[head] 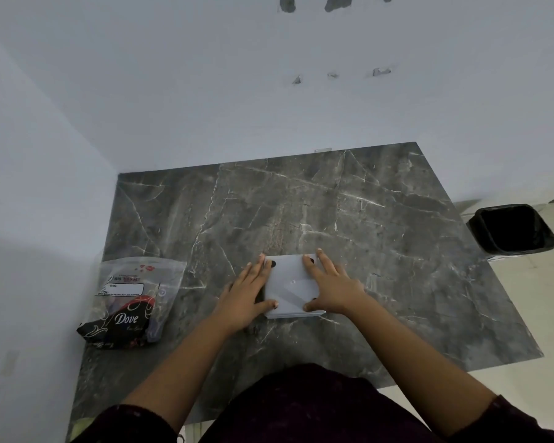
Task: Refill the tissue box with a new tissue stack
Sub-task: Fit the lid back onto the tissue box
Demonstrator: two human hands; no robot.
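Observation:
A white square tissue box lies upside down on the dark marble table, its flat base with small black feet facing up. My left hand grips its left side, thumb at the near edge and fingers on the far corner. My right hand holds the right side the same way, fingertips resting on the base. A clear plastic pack of tissues with a black "Dove" print lies at the table's left edge, apart from both hands.
White walls run along the far and left edges of the table. A black waste bin stands on the pale floor to the right of the table. My dark-clothed lap is at the near edge.

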